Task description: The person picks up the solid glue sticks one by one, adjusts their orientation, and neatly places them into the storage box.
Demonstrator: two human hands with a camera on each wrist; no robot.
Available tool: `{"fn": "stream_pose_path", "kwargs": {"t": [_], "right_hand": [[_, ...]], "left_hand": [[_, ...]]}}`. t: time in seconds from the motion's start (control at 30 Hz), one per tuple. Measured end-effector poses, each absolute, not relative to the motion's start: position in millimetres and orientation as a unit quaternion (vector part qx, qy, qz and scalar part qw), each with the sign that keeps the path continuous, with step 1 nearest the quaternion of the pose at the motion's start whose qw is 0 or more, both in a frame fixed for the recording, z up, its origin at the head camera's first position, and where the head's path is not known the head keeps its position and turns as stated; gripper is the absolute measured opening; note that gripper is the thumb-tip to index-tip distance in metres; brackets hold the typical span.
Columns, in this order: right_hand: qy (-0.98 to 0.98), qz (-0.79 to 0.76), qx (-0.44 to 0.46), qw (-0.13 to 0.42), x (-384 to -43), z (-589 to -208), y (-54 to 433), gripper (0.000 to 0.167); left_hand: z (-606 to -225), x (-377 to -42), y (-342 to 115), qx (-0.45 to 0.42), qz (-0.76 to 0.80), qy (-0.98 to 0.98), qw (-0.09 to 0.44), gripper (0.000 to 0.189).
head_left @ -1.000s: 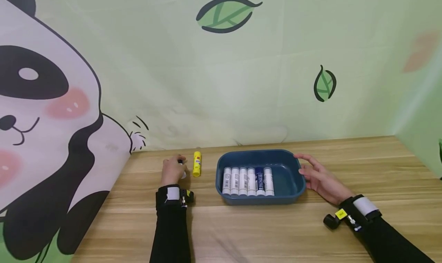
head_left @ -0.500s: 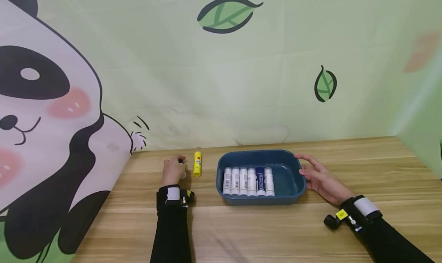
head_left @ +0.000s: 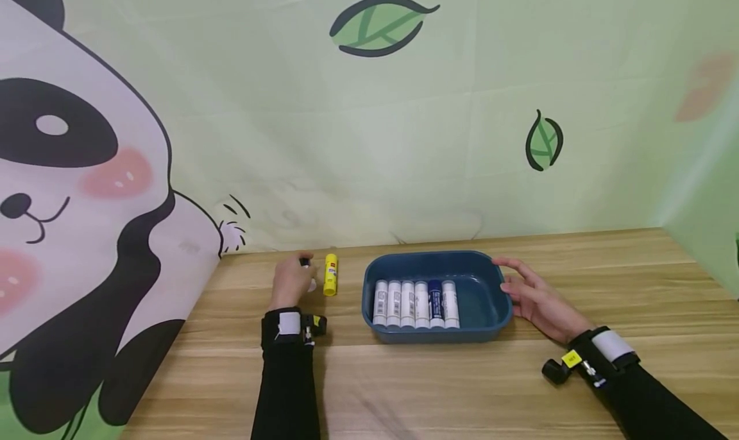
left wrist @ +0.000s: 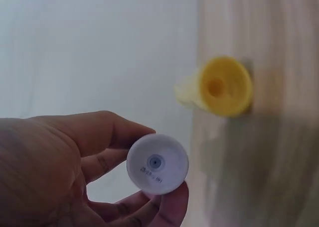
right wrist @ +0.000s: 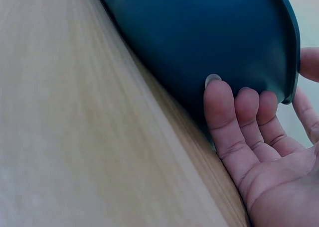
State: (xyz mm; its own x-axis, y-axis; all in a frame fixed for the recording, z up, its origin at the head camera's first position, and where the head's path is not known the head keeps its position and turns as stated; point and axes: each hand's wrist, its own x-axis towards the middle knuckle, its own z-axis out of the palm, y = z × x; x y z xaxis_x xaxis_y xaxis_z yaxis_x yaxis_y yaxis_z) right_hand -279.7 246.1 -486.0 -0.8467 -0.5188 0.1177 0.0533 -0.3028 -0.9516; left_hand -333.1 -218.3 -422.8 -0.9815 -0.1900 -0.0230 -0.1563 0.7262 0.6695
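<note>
My left hand holds a white glue stick with a dark cap, thumb and fingers curled round it. In the left wrist view its round white base faces the camera. Just to the right, a yellow glue stick stands upright on the table. A dark blue plastic basin holds a row of several white glue sticks and a single blue one at its left. At the basin's right end my right hand touches the outer wall and rim with mostly straight fingers.
The wood-grain table meets a pale green backdrop printed with a panda and leaves. Inside the basin, the right part shows bare floor. Each wrist wears a black strap with a small camera.
My left hand has shifted slightly, and the dark cap and white base of its glue stick now show more clearly. The right hand and basin have kept their places.
</note>
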Motion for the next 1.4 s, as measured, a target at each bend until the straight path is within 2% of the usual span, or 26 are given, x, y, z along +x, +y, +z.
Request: {"fn": "stream_pose_path", "kwargs": {"t": [0.37,0.97,1.2,1.4], "right_hand": [[0.562,-0.780,-0.206,0.184,-279.5,-487.0,246.5,0.046],[0.557,-0.782,-0.211,0.186,-279.2,-485.8,247.0,0.046],[0.557,-0.781,-0.213,0.185,-279.0,-486.3,247.0,0.047],[0.554,-0.782,-0.214,0.187,-280.0,-486.0,246.6,0.046]], "left_hand": [[-397.1,-328.9,-192.8,0.014,-0.457,-0.889,-0.031,0.042],[-379.0,-319.0,-163.2,-0.086,-0.506,-0.846,-0.144,0.039],[-377.7,-317.6,-155.5,-0.100,-0.495,-0.848,-0.160,0.040],[-371.7,-313.0,-141.7,-0.100,-0.487,-0.854,-0.152,0.040]]}}
